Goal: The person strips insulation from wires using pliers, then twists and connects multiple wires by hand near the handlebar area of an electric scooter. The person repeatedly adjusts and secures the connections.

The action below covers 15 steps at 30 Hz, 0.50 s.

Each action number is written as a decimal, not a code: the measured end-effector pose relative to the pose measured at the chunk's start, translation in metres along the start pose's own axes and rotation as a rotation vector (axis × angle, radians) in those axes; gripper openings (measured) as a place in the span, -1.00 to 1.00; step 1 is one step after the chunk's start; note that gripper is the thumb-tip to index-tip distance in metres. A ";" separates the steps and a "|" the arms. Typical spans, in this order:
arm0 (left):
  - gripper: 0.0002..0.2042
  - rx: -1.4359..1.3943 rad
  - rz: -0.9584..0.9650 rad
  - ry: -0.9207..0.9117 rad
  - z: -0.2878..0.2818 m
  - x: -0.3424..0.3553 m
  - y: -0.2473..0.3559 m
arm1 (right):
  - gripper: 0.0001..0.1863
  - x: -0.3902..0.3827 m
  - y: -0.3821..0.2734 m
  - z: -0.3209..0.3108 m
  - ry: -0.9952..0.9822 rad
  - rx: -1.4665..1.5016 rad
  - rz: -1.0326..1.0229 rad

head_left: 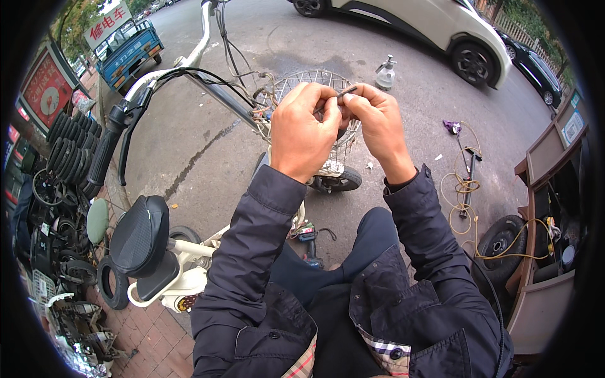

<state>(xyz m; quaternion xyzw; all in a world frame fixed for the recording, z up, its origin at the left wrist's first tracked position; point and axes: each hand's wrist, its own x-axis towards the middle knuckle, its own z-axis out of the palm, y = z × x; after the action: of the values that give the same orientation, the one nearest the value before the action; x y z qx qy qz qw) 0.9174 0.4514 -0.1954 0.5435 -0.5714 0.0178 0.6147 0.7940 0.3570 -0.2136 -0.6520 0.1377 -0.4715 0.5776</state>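
Both hands are raised close together in front of the wire basket (342,148) of a cream electric bike. A short, thin, dark piece that looks like a wire (346,92) runs between the fingertips. My left hand (301,133) pinches one end with its fingers curled inward. From the other side, my right hand (377,123) has thumb and forefinger closed on it. The bike's handlebar (200,50) reaches up at the left, with a black grip (107,146) and brake lever. Loose cables (230,47) hang from it towards the basket. My fingers hide most of the wire.
A black saddle (140,236) stands left of my legs. A cordless power tool (309,242) lies between my feet and the bike. A spray bottle (386,72) stands beyond the basket. At right are a pump (468,183), yellow hose, tyre (500,242) and cabinet (554,151). Cars occupy the road.
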 end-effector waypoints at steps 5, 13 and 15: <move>-0.96 -0.015 -0.042 -0.010 0.002 0.000 0.001 | -0.84 0.003 0.000 0.001 0.042 0.010 0.028; -0.93 -0.044 -0.081 -0.024 0.003 -0.002 -0.001 | -0.85 0.006 0.007 -0.003 0.051 0.007 0.023; -0.93 -0.017 -0.063 -0.025 0.003 -0.002 -0.003 | -0.86 0.005 0.009 -0.003 0.072 -0.088 -0.016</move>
<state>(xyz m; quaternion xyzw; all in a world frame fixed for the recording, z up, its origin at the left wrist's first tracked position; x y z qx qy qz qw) 0.9168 0.4491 -0.1992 0.5561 -0.5618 -0.0133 0.6123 0.7976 0.3489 -0.2193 -0.6604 0.1739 -0.4927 0.5393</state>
